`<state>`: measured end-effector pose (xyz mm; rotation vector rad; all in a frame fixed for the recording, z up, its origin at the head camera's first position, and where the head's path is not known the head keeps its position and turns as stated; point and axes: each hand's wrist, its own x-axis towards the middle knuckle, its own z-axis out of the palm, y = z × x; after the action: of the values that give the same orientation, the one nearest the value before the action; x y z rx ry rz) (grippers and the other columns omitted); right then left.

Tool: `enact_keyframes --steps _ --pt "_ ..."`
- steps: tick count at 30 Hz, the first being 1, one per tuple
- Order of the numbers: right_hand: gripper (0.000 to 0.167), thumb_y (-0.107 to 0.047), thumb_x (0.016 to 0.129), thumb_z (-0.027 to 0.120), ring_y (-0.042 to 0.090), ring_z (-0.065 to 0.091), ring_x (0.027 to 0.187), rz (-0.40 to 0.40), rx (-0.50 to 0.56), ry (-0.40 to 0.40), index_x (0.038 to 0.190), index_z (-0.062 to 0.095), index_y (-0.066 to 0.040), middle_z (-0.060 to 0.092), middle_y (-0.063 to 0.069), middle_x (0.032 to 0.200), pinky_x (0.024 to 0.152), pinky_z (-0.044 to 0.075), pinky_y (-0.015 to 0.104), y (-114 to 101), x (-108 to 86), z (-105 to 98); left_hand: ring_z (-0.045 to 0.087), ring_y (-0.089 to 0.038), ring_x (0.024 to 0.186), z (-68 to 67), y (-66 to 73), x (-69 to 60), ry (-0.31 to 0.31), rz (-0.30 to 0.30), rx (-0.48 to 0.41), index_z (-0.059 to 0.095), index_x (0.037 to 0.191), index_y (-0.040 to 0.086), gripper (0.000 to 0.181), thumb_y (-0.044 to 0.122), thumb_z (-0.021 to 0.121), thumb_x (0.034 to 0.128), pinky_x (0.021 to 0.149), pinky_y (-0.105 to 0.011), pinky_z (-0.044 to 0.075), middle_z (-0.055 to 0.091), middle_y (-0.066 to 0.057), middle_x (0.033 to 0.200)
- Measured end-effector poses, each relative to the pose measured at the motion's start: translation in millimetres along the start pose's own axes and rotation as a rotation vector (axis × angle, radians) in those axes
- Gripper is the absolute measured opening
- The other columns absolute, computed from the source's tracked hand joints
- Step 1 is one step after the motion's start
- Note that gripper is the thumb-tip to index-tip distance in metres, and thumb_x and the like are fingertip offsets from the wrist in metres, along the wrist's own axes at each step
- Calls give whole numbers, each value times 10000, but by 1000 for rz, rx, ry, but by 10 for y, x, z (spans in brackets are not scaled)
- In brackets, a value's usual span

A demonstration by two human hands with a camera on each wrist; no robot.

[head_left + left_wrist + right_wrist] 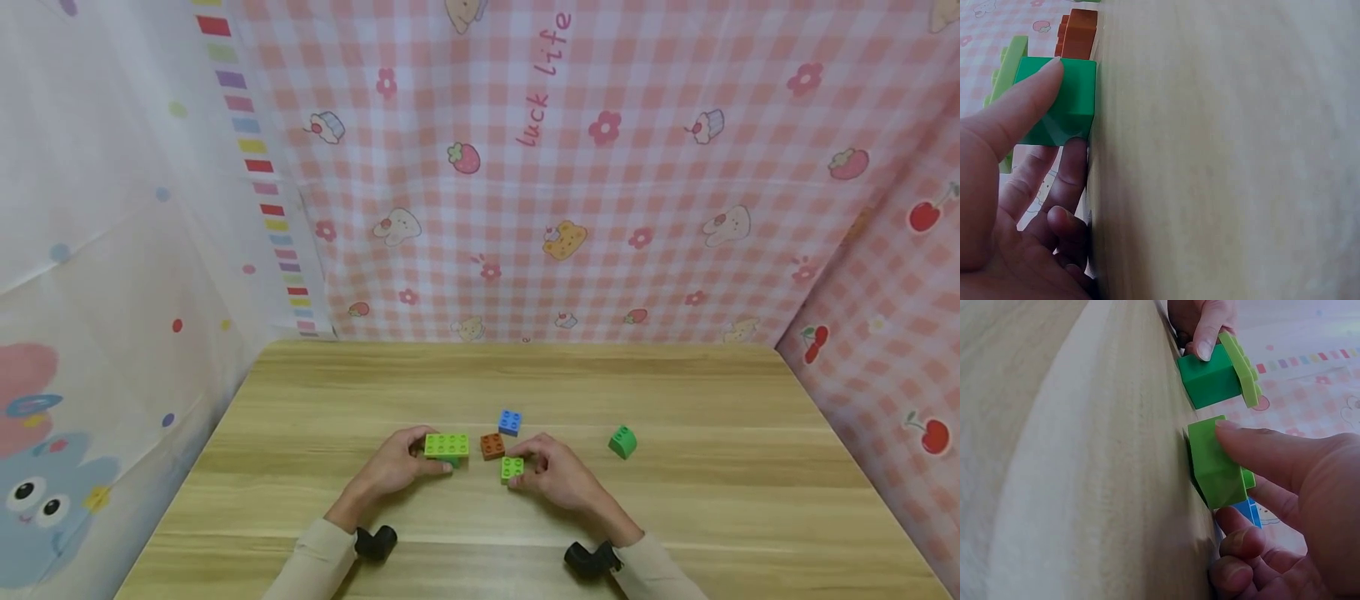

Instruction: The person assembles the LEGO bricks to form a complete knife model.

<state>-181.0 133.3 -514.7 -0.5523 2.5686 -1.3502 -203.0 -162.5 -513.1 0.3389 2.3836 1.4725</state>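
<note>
My left hand (399,463) grips a dark green block (1072,103) between thumb and fingers. A wide lime-green plate with studs (447,445) sits on top of that block, overhanging it. My right hand (562,475) pinches a small lime-green brick (1213,462), thumb on its near side and fingers behind. The dark underside edge of this brick shows in the right wrist view, so it looks slightly tilted off the table. Between the two hands stands a brown brick (492,447), apart from both. A blue brick (510,422) stands just behind it.
A green brick with a curved top (622,442) lies to the right, beyond my right hand. Everything is on a wooden table (375,383), with a pink checked cloth (517,200) hanging behind its far edge. Each wrist wears a black mount (377,543).
</note>
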Motion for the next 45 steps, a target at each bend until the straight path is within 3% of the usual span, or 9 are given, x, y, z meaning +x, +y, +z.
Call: enact_keyframes --steps 10,16,25,33,42,45 --pt "348 -227 831 801 113 488 739 0 0 -3 1156 701 -155 632 8 1067 644 411 240 -28 -14 -47 598 -169 966 26 2 8 -1 -1 -17 673 1164 136 398 218 829 806 897 -378 461 679 5 1069" --pt "370 -229 856 783 96 491 654 -2 28 -28 1202 685 -141 643 1 1028 547 407 220 -96 59 -76 598 -163 957 14 -18 2 8 -6 -14 671 1166 141 402 225 830 807 891 -374 464 680 4 1063" --pt "378 -265 871 774 68 445 587 -40 40 -25 1226 680 -176 581 37 761 501 380 215 -313 175 -145 599 -160 954 -1 2 1 12 -3 -8 675 1152 147 398 228 837 798 899 -380 460 681 10 1056" --pt "324 -249 882 763 115 499 684 -84 19 -16 1190 691 -179 640 -15 1014 568 412 239 -492 281 -180 602 -152 952 15 -8 9 18 -8 0 677 1158 149 412 237 843 792 902 -379 454 686 17 1047" --pt "321 -177 890 752 99 494 655 -92 41 -49 1203 686 -155 616 37 912 559 420 229 -641 419 -113 610 -153 948 5 -1 11 11 27 12 684 1140 147 381 235 836 802 881 -375 459 693 16 1035" --pt "321 -168 889 753 160 544 629 -100 66 -63 1201 684 -137 613 70 923 537 434 226 -670 452 -75 602 -158 942 2 1 13 12 26 14 686 1129 149 373 240 837 801 874 -374 459 682 15 1028"
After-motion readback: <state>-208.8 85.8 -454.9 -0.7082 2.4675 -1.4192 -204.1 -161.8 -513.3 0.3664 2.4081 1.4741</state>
